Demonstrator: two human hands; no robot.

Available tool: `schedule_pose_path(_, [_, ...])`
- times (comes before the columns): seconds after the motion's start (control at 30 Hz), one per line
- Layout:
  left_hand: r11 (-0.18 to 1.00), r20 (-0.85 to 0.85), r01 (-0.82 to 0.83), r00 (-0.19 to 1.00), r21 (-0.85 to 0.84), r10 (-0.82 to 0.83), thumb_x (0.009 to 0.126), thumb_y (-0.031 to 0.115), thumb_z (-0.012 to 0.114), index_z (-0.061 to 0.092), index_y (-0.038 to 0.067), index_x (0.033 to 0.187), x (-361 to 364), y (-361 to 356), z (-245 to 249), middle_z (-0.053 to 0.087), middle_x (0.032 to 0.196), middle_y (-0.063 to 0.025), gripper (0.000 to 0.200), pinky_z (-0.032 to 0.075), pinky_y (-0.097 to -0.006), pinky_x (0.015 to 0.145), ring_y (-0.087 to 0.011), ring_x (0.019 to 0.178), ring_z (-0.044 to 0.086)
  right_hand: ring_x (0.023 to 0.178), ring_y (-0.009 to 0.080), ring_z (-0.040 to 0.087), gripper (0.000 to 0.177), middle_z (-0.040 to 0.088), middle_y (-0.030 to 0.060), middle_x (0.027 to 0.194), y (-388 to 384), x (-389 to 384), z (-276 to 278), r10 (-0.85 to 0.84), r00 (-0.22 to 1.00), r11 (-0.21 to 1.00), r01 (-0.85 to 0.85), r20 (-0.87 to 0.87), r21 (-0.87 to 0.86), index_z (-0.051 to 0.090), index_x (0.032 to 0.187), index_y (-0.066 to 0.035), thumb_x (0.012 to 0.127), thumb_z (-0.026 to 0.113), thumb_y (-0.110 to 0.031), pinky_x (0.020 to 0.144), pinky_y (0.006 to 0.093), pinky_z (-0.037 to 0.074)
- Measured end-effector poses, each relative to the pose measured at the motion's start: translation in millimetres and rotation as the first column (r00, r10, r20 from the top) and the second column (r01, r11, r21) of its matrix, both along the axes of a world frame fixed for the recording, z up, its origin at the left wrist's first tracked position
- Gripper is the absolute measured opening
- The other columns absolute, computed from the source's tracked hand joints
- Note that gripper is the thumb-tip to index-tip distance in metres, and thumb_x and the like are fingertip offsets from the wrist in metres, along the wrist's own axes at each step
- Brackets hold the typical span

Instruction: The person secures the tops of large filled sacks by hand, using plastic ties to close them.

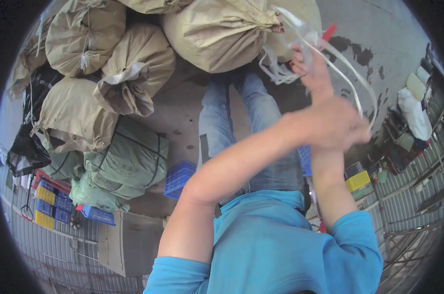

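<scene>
A tan sack (222,36) with a gathered, tied mouth lies at the top, in front of my legs. White plastic strap (349,81) runs from its mouth to my hands in loose loops. My right hand (315,73) is closed around part of the strap, close to the sack's mouth. A small red piece (329,33) sticks up beside its fingers; I cannot make out what it is. My left hand (342,122) crosses over my right forearm, slightly blurred, its fingers closed on the looping strap.
More tan sacks (87,36) are piled at the upper left. Below them are green wrapped bundles (129,154). A blue crate (180,179) stands left of my legs. Along the right wall lie a white sack (414,113) and a yellow crate (357,181).
</scene>
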State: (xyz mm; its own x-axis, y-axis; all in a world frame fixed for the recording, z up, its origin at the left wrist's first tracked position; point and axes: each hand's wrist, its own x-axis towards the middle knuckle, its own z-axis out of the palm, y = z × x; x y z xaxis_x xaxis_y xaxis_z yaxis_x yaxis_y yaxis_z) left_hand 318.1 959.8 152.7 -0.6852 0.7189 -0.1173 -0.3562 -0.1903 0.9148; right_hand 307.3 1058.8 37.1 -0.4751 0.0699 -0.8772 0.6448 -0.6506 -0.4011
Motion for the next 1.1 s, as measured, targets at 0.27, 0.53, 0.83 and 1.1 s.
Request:
schedule_pose_path(0.27, [0.996, 0.036, 0.016, 0.999, 0.084, -0.019, 0.104, 0.032, 0.043, 0.033, 0.012, 0.063, 89.3, -51.4, 20.6, 0.030, 0.054, -0.0006, 0.047, 0.023, -0.0357, 0.054, -0.0166, 0.052, 0.027, 0.039, 0.0052, 0.031, 0.038, 0.048, -0.0030, 0.060, -17.4, 52.2, 26.0, 0.179, 0.972, 0.969, -0.146, 0.154, -0.200, 0.059, 0.090, -0.007, 0.102, 0.050, -0.042, 0.039, 0.0199, 0.022])
schedule_pose_path(0.53, [0.585, -0.224, -0.577, 0.794, -0.570, 0.565, 0.097, 0.024, 0.059, 0.058, 0.007, 0.070, 137.3, -174.5, 4.1, 0.052, 0.096, -0.0084, 0.032, 0.038, -0.0394, 0.081, -0.0257, 0.093, 0.049, 0.038, 0.0017, 0.031, 0.030, 0.047, -0.0070, 0.058, -19.1, 124.7, 41.9, 0.312, 0.849, 0.897, -0.411, 0.426, 0.163, 0.057, 0.082, -0.015, 0.096, 0.062, -0.041, 0.037, 0.0197, 0.019])
schedule_pose_path(0.83, [0.550, -0.246, -0.516, 0.836, -0.657, 0.491, 0.103, 0.018, 0.048, 0.039, 0.008, 0.069, 169.2, -192.1, 30.9, 0.036, 0.063, -0.0039, 0.036, 0.033, -0.0397, 0.057, -0.0226, 0.059, 0.038, 0.049, -0.0004, 0.035, 0.061, 0.048, -0.0071, 0.065, -104.7, 131.1, 94.7, 0.725, 0.688, 0.688, -0.725, 0.011, -0.005, 0.066, 0.104, 0.000, 0.098, 0.049, -0.058, 0.049, 0.0137, 0.024])
schedule_pose_path(1.1, [0.578, -0.248, -0.437, 0.892, -0.689, 0.378, 0.100, 0.013, 0.049, 0.020, 0.011, 0.142, 211.6, -160.4, 7.7, 0.048, 0.064, -0.0115, 0.052, 0.041, -0.0441, 0.053, -0.0301, 0.059, 0.049, 0.067, 0.0096, 0.054, 0.033, 0.059, -0.0009, 0.071, -154.6, 114.4, 120.0, 0.697, 0.717, 0.717, -0.697, 0.022, 0.001, 0.061, 0.075, -0.011, 0.102, 0.050, -0.027, 0.071, 0.0230, 0.043])
